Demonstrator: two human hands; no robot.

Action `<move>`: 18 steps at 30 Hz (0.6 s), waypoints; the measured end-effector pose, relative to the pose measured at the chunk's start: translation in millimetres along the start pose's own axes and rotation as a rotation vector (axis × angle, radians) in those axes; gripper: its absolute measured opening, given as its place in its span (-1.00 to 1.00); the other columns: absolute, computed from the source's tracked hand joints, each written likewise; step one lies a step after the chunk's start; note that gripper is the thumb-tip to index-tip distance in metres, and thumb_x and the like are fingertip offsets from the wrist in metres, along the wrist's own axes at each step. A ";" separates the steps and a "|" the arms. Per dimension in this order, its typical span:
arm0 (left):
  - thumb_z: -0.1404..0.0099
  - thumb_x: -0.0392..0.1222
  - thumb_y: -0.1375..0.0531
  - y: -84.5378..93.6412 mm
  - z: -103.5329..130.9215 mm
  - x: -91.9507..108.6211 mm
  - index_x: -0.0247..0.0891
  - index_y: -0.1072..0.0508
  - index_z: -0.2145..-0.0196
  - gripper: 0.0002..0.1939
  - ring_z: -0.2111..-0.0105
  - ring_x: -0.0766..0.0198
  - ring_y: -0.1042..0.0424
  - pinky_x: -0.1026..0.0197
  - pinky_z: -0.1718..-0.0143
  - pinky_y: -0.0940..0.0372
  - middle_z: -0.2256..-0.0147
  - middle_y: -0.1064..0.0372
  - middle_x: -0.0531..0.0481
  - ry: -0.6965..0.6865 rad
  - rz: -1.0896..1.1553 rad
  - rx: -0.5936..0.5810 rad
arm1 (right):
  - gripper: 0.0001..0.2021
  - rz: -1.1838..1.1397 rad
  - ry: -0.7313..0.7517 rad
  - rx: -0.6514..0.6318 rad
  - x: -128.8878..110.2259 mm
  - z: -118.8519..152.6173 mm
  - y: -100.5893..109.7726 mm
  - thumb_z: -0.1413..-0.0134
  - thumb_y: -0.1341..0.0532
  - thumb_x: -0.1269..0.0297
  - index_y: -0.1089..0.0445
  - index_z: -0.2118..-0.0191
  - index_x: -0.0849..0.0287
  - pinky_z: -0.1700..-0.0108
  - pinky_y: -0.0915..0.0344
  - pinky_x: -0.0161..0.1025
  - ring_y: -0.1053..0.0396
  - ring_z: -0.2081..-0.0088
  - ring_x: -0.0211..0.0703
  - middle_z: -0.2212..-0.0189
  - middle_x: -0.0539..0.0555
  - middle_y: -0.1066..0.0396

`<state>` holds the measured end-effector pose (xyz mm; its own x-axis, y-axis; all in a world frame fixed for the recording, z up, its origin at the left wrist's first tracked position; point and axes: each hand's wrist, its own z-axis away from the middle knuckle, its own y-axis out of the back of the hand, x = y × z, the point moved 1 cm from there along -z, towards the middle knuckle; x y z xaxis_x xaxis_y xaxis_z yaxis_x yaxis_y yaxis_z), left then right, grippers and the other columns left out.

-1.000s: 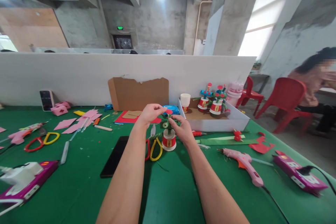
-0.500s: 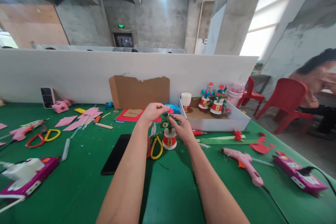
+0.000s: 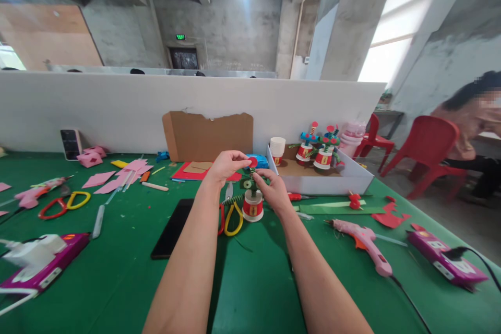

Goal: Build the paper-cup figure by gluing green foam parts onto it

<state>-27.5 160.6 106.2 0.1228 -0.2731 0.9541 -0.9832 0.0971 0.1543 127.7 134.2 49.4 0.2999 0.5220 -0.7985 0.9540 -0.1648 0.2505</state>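
A small figure on a red and white paper cup (image 3: 252,206) stands upright on the green table (image 3: 250,282), with a green body and a coiled green arm at its left. On its top is a red paper disc (image 3: 253,162), pinched at its left edge by my left hand (image 3: 230,165). The fingers of my right hand (image 3: 271,186) close on the figure's green upper part, just under the disc. Scissors (image 3: 234,218) with a yellow and a red handle lie beside the cup, partly behind my left forearm.
Right: a white box (image 3: 324,185) with similar figures, a pink glue gun (image 3: 366,242), a purple power strip (image 3: 446,261). Left: a black tablet (image 3: 172,232), pink paper pieces (image 3: 135,167), a second glue gun (image 3: 37,193) and another power strip (image 3: 58,266). A person (image 3: 465,120) sits at far right.
My left hand has shifted very slightly up with the red disc, which now shows a little more of its face. My right hand stays nearly in place.
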 end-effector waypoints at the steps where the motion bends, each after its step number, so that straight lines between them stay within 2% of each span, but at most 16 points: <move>1: 0.14 -0.05 -0.37 0.4 0.2 0.5 -0.28 -0.50 0.52 -0.74 0.43 0.28 -0.36 0.21 0.31 -0.25 0.51 -0.44 0.01 0.003 0.003 0.000 | -0.75 0.000 -0.004 -0.003 -0.1 -0.1 0.3 -0.06 -0.19 0.06 -0.49 0.33 0.12 0.01 -0.30 -0.13 -0.43 0.14 -0.06 0.22 0.10 -0.53; 18: 0.10 -0.06 -0.37 4.5 3.8 3.8 -0.27 -0.49 0.51 -0.75 0.43 0.29 -0.35 0.21 0.32 -0.23 0.52 -0.41 0.03 -0.011 -0.008 -0.042 | -0.73 -0.028 -0.063 0.010 -1.3 0.0 1.1 -0.04 -0.19 0.04 -0.50 0.35 0.13 0.05 -0.32 -0.15 -0.45 0.16 -0.06 0.25 0.08 -0.55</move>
<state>-32.0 156.3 109.5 0.1293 -0.2846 0.9499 -0.9755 0.1352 0.1734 128.4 133.3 50.7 0.2722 0.4728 -0.8381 0.9618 -0.1593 0.2225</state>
